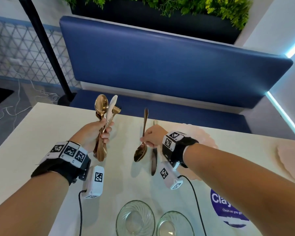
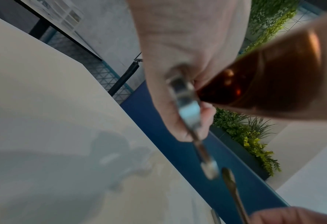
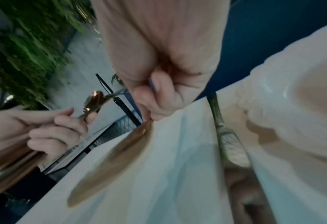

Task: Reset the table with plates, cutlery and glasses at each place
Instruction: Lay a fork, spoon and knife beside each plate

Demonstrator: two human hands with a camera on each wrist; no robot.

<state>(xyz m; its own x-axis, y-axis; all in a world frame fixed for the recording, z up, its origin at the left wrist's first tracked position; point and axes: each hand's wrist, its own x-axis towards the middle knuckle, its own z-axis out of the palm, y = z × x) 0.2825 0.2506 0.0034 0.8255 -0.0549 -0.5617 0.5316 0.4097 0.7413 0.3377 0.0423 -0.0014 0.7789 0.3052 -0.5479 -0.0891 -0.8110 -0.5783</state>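
1. One copper spoon (image 1: 140, 151) hangs bowl-down at centre frame, pinched by its handle in the right hand (image 1: 152, 136), just above the desk (image 1: 41, 126).
2. Just right of it a knife (image 1: 154, 160) lies flat on the desk beside the pale plate (image 1: 206, 138).
3. Centre left, the left hand (image 1: 95, 133) is clamped round a bundle of cutlery (image 1: 104, 116), raised off the desk.
4. Two glasses (image 1: 135, 218) stand at the bottom edge.
5. Cutlery-laying seems in hand; next, the spoon likely needs setting down parallel to the knife, without knocking it.
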